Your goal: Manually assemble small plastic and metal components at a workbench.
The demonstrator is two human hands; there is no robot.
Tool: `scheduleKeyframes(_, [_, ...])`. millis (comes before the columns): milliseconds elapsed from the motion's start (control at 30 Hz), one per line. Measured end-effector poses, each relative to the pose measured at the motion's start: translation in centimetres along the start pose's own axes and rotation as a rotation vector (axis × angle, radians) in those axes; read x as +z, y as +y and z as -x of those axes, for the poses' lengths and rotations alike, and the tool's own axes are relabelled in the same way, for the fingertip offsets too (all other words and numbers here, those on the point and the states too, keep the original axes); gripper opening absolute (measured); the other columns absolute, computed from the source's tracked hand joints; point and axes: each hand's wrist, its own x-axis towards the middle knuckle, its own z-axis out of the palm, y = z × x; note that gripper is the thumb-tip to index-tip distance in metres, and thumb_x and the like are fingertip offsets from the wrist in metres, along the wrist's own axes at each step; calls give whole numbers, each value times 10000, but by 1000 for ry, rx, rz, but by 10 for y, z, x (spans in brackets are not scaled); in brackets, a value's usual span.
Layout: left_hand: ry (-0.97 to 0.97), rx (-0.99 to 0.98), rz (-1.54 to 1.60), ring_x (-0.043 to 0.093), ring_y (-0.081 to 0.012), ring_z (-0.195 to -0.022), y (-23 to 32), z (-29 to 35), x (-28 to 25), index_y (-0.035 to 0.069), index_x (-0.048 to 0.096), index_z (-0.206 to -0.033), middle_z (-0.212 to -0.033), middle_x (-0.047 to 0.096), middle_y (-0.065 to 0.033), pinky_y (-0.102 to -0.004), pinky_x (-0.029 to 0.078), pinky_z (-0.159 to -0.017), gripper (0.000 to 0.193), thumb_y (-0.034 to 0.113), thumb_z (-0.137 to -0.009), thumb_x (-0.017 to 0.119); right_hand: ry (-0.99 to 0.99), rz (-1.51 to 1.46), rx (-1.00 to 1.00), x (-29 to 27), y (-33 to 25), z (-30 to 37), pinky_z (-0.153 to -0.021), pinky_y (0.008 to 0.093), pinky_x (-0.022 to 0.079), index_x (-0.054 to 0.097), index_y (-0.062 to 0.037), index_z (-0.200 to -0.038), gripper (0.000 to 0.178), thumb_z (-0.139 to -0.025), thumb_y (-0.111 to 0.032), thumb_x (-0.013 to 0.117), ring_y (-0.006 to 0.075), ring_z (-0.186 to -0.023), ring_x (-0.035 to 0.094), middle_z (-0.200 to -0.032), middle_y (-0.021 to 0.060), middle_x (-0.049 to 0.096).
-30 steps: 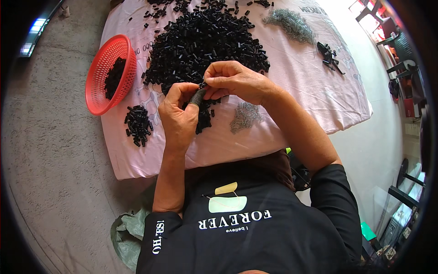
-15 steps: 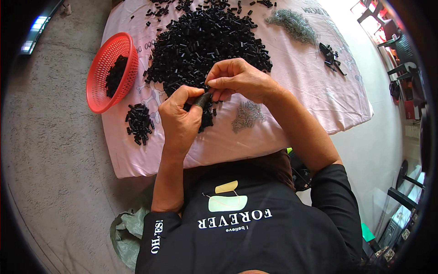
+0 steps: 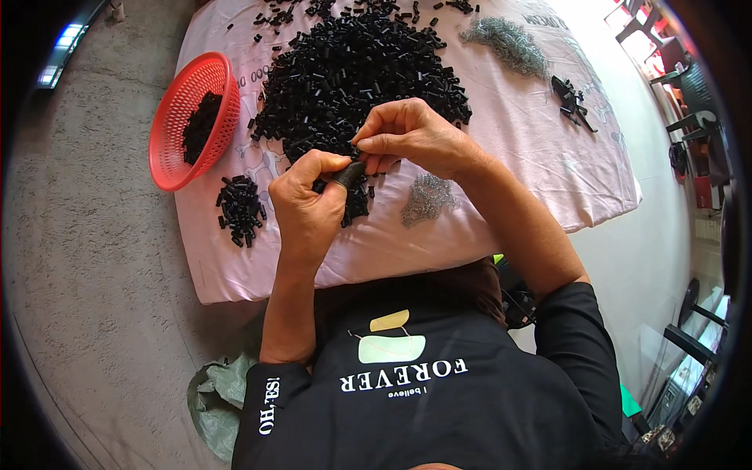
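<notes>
My left hand (image 3: 312,192) is closed in a pinch, a dark wrap (image 3: 349,175) round one finger. Its fingertips meet those of my right hand (image 3: 417,139), also pinched, just over the near edge of a big heap of short black plastic tubes (image 3: 352,74). A tiny black piece (image 3: 355,150) shows between the fingertips; fingers hide most of it. Whatever my right fingers grip is too small to make out. Beside my right wrist lies a small pile of thin silvery metal bits (image 3: 428,199), perhaps springs. Left of my left hand sits a small pile of black tubes (image 3: 240,210).
A red plastic basket (image 3: 166,149) with black pieces inside stands tilted at the table's left edge. On the pink cloth (image 3: 540,180), farther right, are a larger silvery pile (image 3: 507,45) and a few longer black parts (image 3: 573,103). A greenish sack (image 3: 215,411) lies at lower left.
Both hands stay pinched together in nearly the same place, with only a slight shift of the fingers. The whole view has moved very slightly.
</notes>
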Motion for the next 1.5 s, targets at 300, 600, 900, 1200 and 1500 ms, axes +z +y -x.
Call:
scheduleKeyframes(300, [3,-45,96,614,-73,-811,2,2,-3,-32,665,-915,-885,655,-29,-199,499,-766,242,-192,-780,543,-66,-19,-30,-2,1,0,-684,223,576,669,8,-1021,120,-940,-70,629,128,-759,710,-853,79,710])
scheduleKeyframes(600, [4,-118,240,616,-73,-815,9,5,-3,-25,671,-914,-890,655,-31,-201,501,-765,262,-200,-771,538,-141,38,-26,-3,-5,3,-696,237,580,642,17,-1045,143,-946,-84,626,144,-770,711,-869,82,704])
scheduleKeyframes(900, [51,-43,175,618,-72,-826,9,8,5,-27,658,-922,-897,652,-33,-212,513,-777,211,-181,-795,591,-162,19,-32,-3,-9,5,-696,238,578,630,9,-1048,153,-962,-116,610,123,-759,699,-869,56,688])
scheduleKeyframes(1200, [21,-63,145,630,-79,-726,20,4,4,3,633,-915,-801,672,-28,-225,517,-691,156,-79,-793,687,-191,-105,16,-3,-1,3,-677,213,560,633,-6,-1038,166,-963,-154,619,87,-713,661,-859,36,673])
scheduleKeyframes(1500, [16,-16,99,625,-86,-728,10,7,2,2,636,-894,-785,662,-27,-233,507,-682,145,-76,-783,687,-216,-143,-5,-2,2,2,-662,201,533,625,-7,-1059,185,-972,-169,606,74,-729,658,-844,24,671])
